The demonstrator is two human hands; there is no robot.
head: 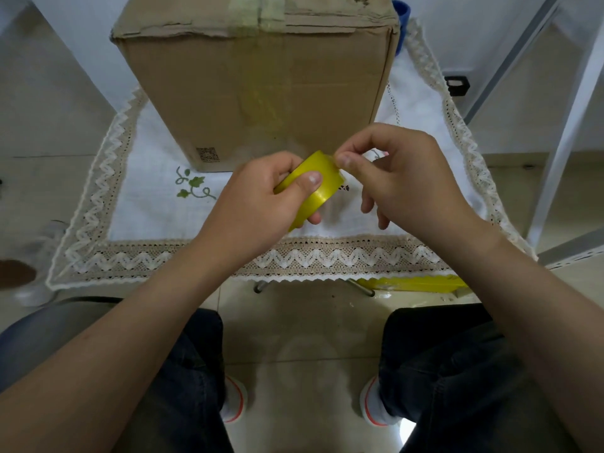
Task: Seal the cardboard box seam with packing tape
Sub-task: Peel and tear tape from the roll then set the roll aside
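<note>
A tall brown cardboard box (258, 86) stands on a small table covered by a white lace-edged cloth (157, 204). Old yellowish tape runs over the box's top seam and down its front face. In front of the box, my left hand (258, 197) grips a roll of yellow packing tape (322, 173), thumb pressed on its outer face. My right hand (402, 174) pinches at the roll's upper right edge with thumb and forefinger, where the tape's end lies. No length of tape is pulled free.
A crumpled strip of yellow tape (415, 284) lies on the floor under the table's front right. A white metal frame (562, 125) stands to the right, with a black object (457, 85) on the floor. A blue object (402, 18) shows behind the box. My knees sit below the table edge.
</note>
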